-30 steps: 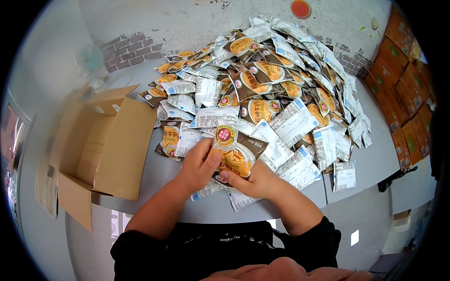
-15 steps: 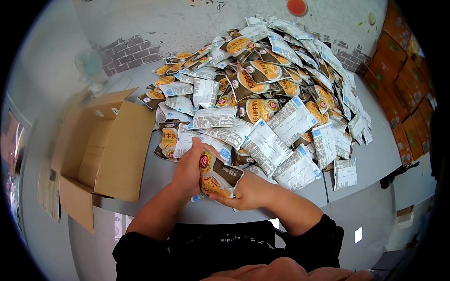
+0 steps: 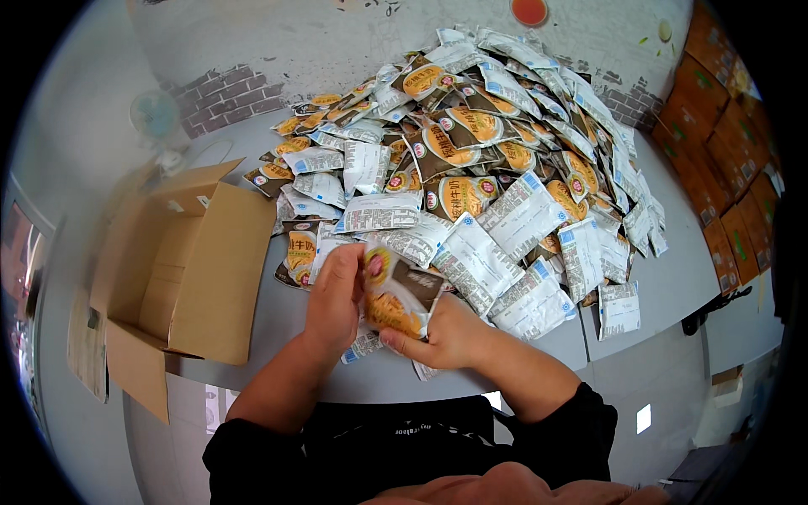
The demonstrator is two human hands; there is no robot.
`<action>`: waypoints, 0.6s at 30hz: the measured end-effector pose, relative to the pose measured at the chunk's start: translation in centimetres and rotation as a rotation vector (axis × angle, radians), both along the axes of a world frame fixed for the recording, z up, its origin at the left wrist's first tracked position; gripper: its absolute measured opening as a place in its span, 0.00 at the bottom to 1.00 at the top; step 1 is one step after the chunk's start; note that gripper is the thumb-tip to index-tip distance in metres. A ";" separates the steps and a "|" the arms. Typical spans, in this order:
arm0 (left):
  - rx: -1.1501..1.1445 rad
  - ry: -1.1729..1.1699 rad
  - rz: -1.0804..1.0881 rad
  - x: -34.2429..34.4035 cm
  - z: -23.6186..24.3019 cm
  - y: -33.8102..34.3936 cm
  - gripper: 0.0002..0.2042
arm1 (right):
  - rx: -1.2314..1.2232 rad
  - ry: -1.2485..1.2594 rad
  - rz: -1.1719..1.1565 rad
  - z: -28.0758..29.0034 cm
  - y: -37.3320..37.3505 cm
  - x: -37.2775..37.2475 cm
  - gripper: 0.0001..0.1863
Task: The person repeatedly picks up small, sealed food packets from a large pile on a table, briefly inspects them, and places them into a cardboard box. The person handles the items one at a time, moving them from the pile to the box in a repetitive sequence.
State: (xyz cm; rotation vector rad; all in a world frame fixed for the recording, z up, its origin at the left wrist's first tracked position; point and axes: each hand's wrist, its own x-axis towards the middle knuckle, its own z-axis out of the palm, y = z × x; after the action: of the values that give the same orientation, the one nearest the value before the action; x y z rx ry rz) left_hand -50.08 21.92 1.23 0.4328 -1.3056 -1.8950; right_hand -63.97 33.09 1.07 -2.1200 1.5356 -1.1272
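Between my two hands, over the near table edge, is a plump milk pouch [image 3: 394,305] with a brown, yellow and orange front, slightly blurred. My left hand [image 3: 331,295] is closed on its left side, thumb up. On its lower right corner my right hand [image 3: 448,335] is closed, with the thumb across the front. Just beyond lies a large heap of similar pouches [image 3: 459,198], some showing brown-and-orange fronts, others white printed backs. Part of a white pouch [image 3: 362,347] lies on the table beneath my hands.
An open cardboard box [image 3: 220,273] with its flaps spread stands at the left on the grey table [image 3: 290,374]. Behind it is a small fan [image 3: 156,114]. Stacked orange-brown cartons [image 3: 715,160] rise at the right. A whitish wall [image 3: 337,42] backs the heap.
The pouch has tilted and shifted slightly upward and to the right between my hands. My left hand has turned a little, and more of the pouches underneath shows.
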 end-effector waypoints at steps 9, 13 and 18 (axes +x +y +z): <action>-0.722 -0.004 0.108 -0.1 -0.5 0.7 0.28 | -0.266 0.023 -0.214 1.4 -0.4 0.0 0.11; -0.612 -0.043 -0.211 -0.6 0.0 2.3 0.38 | -0.305 0.027 -0.163 1.2 -0.1 0.0 0.10; -0.500 -0.040 -0.305 -0.8 -1.6 3.6 0.44 | -0.270 -0.005 -0.071 1.6 0.1 -0.2 0.11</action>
State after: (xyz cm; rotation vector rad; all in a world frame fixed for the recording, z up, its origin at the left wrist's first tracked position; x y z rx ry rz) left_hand -50.90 25.50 -0.33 0.0118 -1.8871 -1.7111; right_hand -64.13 33.15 2.68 -2.2431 1.5425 -1.4351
